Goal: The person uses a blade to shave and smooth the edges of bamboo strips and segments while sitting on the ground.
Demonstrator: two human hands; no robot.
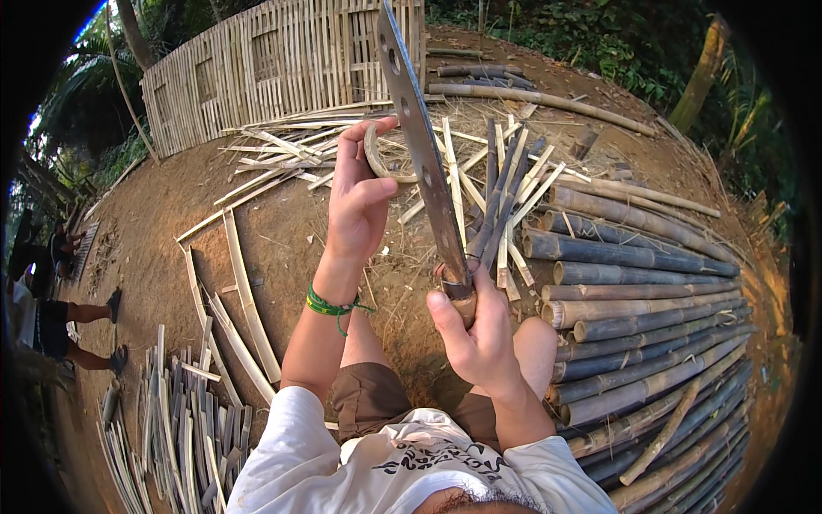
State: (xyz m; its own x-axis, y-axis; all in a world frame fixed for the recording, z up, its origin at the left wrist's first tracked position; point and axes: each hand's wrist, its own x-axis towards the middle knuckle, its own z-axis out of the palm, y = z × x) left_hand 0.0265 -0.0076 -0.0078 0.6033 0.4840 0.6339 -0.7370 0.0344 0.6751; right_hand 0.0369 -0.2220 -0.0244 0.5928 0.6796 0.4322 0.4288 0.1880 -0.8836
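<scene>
My right hand (479,338) is closed around the wooden handle of a machete (419,141), whose long dark blade with round holes points up and away from me. Pinched between thumb and fingers of my left hand (355,193) is a pale curved piece of split bamboo (373,158), shaped like a C. Its open side faces the blade, and its lower end comes up close to the flat of the metal; whether they touch I cannot tell. A green cord bracelet (330,306) circles my left wrist.
Bamboo poles (634,253) lie stacked on the right. Split strips (291,150) are scattered ahead, with dark sticks (505,193) leaning beyond my right hand. More strips (184,428) are bundled at lower left. A slatted bamboo panel (282,64) stands behind; a person's legs (86,321) show far left.
</scene>
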